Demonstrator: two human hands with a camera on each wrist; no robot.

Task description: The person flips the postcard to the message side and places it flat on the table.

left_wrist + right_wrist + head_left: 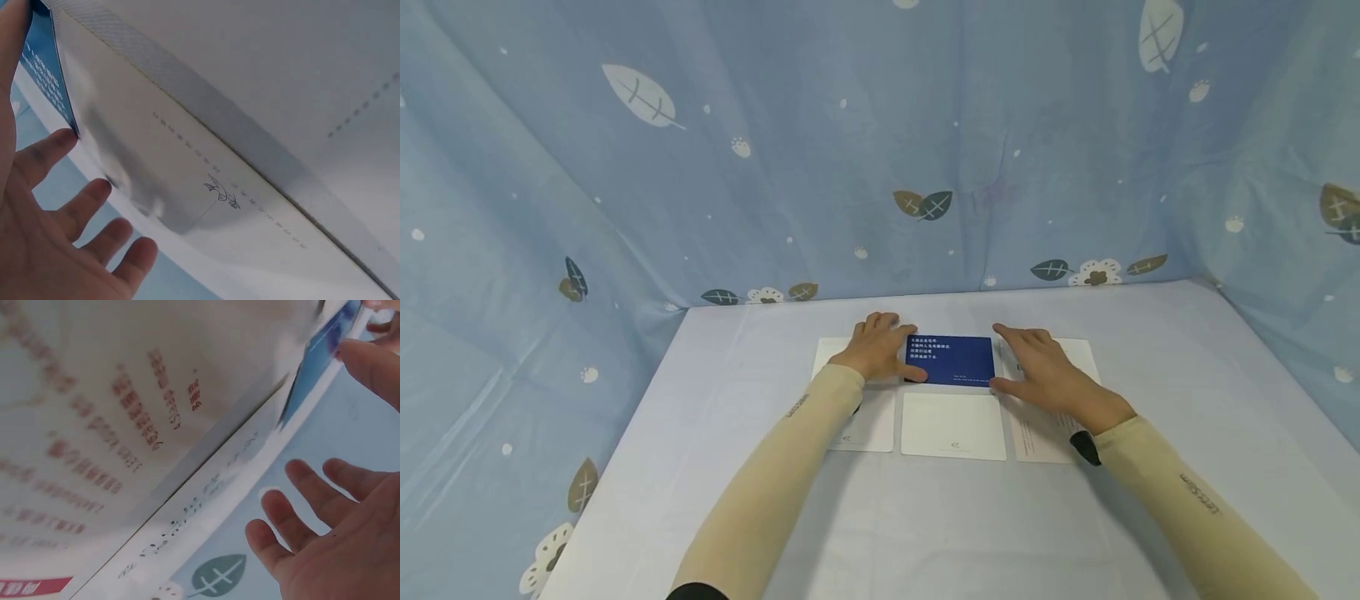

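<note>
A dark blue card (pixel 958 362) with white lettering lies in the middle of the back row. My left hand (pixel 872 350) is at its left side, thumb and index finger by the edge, the other fingers spread over a white card (pixel 156 169) with a small bird drawing. On the opposite side, my right hand (pixel 1045 375) has its thumb at the blue card's lower right corner and its fingers extended. Beneath that hand is another white card (pixel 1081 354), partly hidden. Neither hand is curled round anything.
In the front row lie a left white card (pixel 874 429), a middle white card (pixel 953 427) and a right card (pixel 1032 437) with reddish print. All rest on a white-covered table (pixel 925 517). A blue leaf-patterned curtain (pixel 820 167) rises behind and at both sides.
</note>
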